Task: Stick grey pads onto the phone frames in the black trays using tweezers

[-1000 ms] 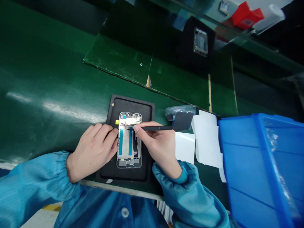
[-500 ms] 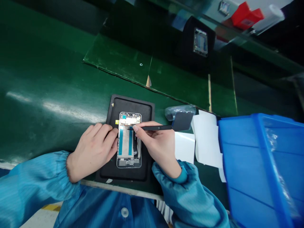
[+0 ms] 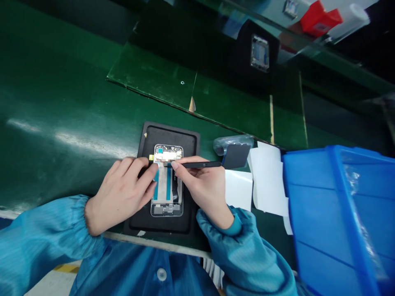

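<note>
An opened phone (image 3: 164,185) lies face down in a black tray (image 3: 189,222), with its circuit board at the top and blue strips down a pale middle area. My left hand (image 3: 121,193) is at its left edge, fingers curled; the index fingertip rests over the upper left of the pale area and the thumb is by the side. What lies under these fingertips is partly hidden. In my right hand (image 3: 205,185), closed, are slim black tweezers (image 3: 202,164), their tip just below the circuit board. A small yellow tab (image 3: 151,157) sticks out from the phone's left side.
To the right are a dark flat pad (image 3: 237,156), clear plastic wrap (image 3: 226,144), white sheets (image 3: 268,181) and a large blue bin (image 3: 317,205). A raised green shelf (image 3: 154,78) runs behind the tray. Another phone frame (image 3: 260,53) sits farther back in a black holder.
My left index finger has moved right, from the phone's edge onto its upper left area. The tweezers stay in my right hand, their tip nearly in the same place.
</note>
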Demonstrator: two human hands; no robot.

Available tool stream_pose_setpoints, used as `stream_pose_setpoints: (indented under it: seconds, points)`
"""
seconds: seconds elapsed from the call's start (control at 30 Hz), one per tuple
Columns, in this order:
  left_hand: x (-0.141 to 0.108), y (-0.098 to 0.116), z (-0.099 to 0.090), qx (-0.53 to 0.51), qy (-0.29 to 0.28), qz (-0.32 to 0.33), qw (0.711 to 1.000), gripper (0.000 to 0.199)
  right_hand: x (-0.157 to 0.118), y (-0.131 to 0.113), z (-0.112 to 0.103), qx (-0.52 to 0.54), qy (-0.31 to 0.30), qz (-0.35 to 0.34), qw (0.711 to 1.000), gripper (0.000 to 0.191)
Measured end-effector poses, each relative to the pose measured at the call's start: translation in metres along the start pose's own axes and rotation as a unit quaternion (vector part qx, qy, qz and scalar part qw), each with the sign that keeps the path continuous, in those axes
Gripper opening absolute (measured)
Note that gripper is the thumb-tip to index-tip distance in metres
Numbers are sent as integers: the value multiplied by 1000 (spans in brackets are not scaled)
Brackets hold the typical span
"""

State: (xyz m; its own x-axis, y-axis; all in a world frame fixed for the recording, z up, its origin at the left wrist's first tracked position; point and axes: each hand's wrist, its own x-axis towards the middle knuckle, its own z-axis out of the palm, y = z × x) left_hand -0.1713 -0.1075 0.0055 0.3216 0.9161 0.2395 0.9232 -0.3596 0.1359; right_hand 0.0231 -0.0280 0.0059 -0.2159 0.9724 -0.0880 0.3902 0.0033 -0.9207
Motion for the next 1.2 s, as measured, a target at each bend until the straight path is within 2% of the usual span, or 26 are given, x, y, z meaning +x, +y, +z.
stream_pose_setpoints:
  seconds: [0.17,0.33,0.5,0.6,0.73,0.83,0.97,1.2]
  points:
    - [4,2,-4,21,-48,19,998,41,0,3,1,-13,-5,-14,1000,16]
    - [5,3,-4,3,-56,31,998,42,0,-1,-8,-26,1,-22,999,18]
    - [9,0,-8,2,-77,32,997,45,-2,-7,-29,-17,41,-14,999,18]
    - [11,-3,-10,8,-87,54,995,42,-4,-8,-45,-24,64,-20,997,18]
    - [7,-6,-9,5,-66,53,996,37,-8,-4,-69,-22,90,-16,996,19]
    - [4,-4,-8,13,-48,27,998,41,-8,7,-88,-14,114,-7,993,19]
    - [4,-2,-11,21,-44,33,998,36,-2,27,-115,20,149,-12,988,19]
    - [0,-4,-13,22,-22,64,997,26,27,70,-149,146,249,-88,953,20]
